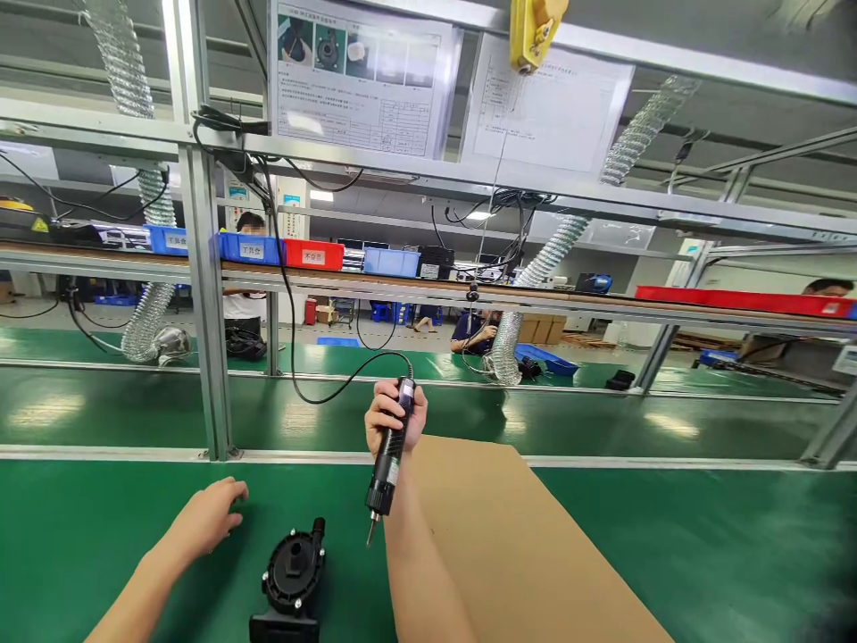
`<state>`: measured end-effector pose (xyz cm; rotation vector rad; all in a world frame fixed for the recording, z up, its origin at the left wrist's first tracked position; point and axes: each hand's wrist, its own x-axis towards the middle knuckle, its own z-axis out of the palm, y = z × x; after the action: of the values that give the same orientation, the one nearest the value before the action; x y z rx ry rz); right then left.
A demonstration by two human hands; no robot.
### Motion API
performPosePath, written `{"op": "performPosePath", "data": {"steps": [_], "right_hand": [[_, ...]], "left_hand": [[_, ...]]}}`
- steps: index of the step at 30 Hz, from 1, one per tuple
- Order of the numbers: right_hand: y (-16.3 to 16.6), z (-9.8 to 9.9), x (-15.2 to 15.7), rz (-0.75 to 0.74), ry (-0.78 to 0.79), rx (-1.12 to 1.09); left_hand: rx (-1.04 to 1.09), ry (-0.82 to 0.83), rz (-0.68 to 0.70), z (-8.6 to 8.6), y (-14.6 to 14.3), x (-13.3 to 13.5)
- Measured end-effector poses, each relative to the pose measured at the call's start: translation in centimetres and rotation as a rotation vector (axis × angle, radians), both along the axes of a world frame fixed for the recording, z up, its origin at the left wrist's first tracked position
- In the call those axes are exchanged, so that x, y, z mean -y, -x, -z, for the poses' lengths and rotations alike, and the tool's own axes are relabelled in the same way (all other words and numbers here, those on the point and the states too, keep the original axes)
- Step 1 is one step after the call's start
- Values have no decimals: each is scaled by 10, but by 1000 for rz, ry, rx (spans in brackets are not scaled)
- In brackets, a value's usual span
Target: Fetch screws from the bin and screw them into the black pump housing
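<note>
My right hand (395,416) is wrapped round a black electric screwdriver (389,460), whose bit points down and slightly left above the green work surface. A black cord rises from its top end and loops away to the upper left. Below and left of the bit stands a black pump (293,572) with a round cover, a spout at its upper right and several screws round the rim. My left hand (209,516) hovers near the surface, left of the pump and apart from it. Its fingers are loosely spread with nothing in them.
A brown cardboard sheet (509,536) lies under my right forearm. A metal post (207,304) rises at left, carrying a shelf with blue bins (252,249) and a red bin (313,254). Overhead hangs a yellow tool balancer (534,34). Other people sit beyond the conveyor.
</note>
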<state>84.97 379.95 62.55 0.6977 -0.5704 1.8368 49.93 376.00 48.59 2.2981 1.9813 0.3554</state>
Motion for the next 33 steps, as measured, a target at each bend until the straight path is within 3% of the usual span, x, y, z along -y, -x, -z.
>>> {"op": "performPosePath", "data": {"steps": [3,5,8,10,13,19,25,33], "right_hand": [[2,-2,3,553,65,513],[10,7,-2,916,27,815],[32,32,-18,1193,-161,1122],[47,50,-28,1225,-275,1235],[63,66,-38,1156,-338,1305],[70,71,-45,1084,-282,1305],[61,82,-58,1112,-79,1277],[62,103,-63,1105,1,1275]], "left_hand": [[-39,39,-72,0,24,-1],[15,48,-101,-3,37,0],[126,87,-114,-9,44,0],[176,134,-87,-12,41,1],[242,210,-21,-13,32,5],[258,273,-11,-13,18,10],[109,144,-24,-4,4,0],[-62,-75,-65,14,-49,-11]]}}
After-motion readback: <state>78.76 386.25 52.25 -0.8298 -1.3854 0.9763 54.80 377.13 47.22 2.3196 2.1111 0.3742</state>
